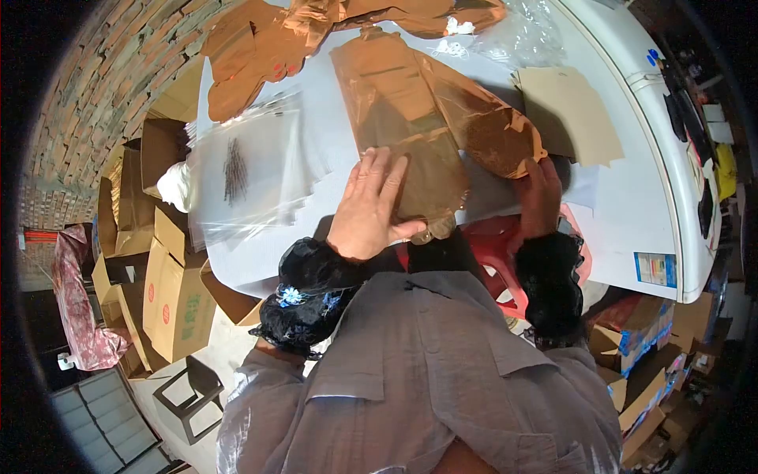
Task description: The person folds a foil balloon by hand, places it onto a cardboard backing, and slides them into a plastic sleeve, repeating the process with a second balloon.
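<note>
A flat, copper-coloured foil balloon (399, 103) lies at the table's near edge, partly folded over. My left hand (365, 207) rests flat on its left side, fingers stretched out, thumb toward the foil's lower end. The foil's rounded right part (499, 142) is lifted off the table, and my right hand (542, 197) pinches its edge near a small tab. More copper foil balloons (260, 59) are heaped at the far side. Left of my left hand lies a stack of clear plastic bags (260, 166) with a dark printed patch.
Beige card sheets (570, 114) lie right of the foil on the white table (624, 229). Crumpled clear plastic (525, 35) and white strings (456, 35) sit at the back. Cardboard boxes (178, 292) stand at left, beside a dark stool (188, 399). A red plastic chair (493, 253) is under the table edge.
</note>
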A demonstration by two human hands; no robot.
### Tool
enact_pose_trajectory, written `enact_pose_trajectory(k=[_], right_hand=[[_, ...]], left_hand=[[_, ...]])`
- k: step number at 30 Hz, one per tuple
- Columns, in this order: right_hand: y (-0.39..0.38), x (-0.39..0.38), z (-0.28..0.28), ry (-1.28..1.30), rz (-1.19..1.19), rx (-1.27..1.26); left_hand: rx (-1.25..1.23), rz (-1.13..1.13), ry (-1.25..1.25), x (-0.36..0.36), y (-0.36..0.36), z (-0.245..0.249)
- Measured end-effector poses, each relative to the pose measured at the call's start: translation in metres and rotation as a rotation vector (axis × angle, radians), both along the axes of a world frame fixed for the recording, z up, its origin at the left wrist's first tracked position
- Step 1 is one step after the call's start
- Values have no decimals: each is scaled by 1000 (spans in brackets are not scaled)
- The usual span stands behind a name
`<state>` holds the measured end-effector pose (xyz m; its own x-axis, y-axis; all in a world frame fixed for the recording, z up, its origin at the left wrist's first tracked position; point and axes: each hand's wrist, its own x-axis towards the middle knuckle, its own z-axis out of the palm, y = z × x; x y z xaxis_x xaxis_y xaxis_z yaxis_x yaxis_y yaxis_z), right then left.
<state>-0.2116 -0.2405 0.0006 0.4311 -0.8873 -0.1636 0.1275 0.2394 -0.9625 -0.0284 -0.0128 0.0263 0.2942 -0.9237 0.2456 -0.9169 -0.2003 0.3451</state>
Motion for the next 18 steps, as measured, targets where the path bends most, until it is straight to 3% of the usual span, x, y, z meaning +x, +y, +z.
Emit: enact_pose_trajectory(k=[3, 4, 6, 9, 11, 14, 18], right_hand=[[8, -16, 2, 294, -155, -721], [16, -18, 14, 470, -172, -960], [35, -19, 43, 828, -208, -1433], [59, 0, 56, 585, 151, -1250], [55, 28, 42, 495, 337, -1299], [46, 69, 48, 450, 401, -1080], [-17, 124, 37, 399, 529, -1007]], left_hand=[[-37, 109, 138, 10, 1, 2], [-132, 128, 260, 13, 1, 10], [-139, 227, 239, 21, -3, 12], [-175, 288, 138, 34, -15, 10], [-141, 312, 112, 43, -22, 9], [-11, 394, 180, 72, -31, 20], [-23, 445, 235, 135, -53, 25]])
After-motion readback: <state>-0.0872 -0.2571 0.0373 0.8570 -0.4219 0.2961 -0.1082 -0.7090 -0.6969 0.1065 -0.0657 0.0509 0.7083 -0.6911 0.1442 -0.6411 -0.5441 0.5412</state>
